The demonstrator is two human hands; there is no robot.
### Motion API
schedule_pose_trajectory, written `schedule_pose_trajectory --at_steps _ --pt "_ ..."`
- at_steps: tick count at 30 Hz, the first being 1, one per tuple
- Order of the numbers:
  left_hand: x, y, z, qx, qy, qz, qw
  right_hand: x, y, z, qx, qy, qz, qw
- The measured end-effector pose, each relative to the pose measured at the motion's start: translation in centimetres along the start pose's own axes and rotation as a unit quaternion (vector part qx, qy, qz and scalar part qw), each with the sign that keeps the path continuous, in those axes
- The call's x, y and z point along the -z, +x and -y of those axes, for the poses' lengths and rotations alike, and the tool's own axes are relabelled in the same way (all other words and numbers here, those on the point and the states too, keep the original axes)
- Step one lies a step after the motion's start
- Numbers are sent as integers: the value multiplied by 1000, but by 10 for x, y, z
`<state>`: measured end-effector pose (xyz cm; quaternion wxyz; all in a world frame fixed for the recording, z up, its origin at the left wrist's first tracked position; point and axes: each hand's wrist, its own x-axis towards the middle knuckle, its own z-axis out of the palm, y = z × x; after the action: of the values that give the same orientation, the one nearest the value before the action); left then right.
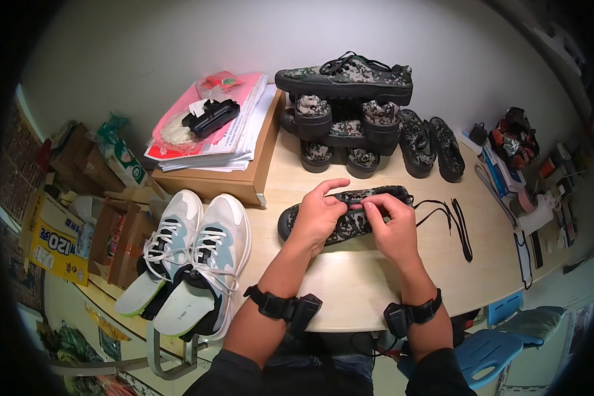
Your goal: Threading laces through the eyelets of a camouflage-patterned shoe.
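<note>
A camouflage canvas shoe [349, 228] with a black sole lies on the table before me, its toe to the left. My left hand [321, 213] pinches the upper near the lacing, index finger raised. From the other side, my right hand [393, 222] pinches close to the left fingertips at the same spot. Whether a lace is between the fingers is hidden. Black shoelace [433, 203] trails from the heel side onto the table, with a looped black length [461, 230] farther right.
Camouflage shoes [344, 89] are stacked at the back, with another pair [418, 143] beside them. White-and-blue sneakers [222, 237] rest at the left on a metal stand [171, 369]. A cardboard box [265, 163] bears papers [247, 133]. A blue chair [490, 351] stands lower right.
</note>
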<state>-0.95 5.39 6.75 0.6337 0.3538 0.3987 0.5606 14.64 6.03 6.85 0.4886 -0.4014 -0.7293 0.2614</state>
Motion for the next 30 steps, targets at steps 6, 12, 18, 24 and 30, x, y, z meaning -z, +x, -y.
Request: schedule_pose_trajectory --at_steps 6,12,18,24,30 --pt "0 1 0 25 9 7 1000 3 -2 -7 -81 106 -18 991" --pt "5 6 11 11 -3 14 1000 3 -1 -3 -74 92 10 993" --pt "9 9 15 -1 -1 28 1000 2 0 -5 -59 91 6 994" --pt "11 8 14 -5 6 65 998 0 0 3 -75 61 17 995" --pt "7 3 13 -38 83 123 988 -4 0 -2 78 -46 8 996"
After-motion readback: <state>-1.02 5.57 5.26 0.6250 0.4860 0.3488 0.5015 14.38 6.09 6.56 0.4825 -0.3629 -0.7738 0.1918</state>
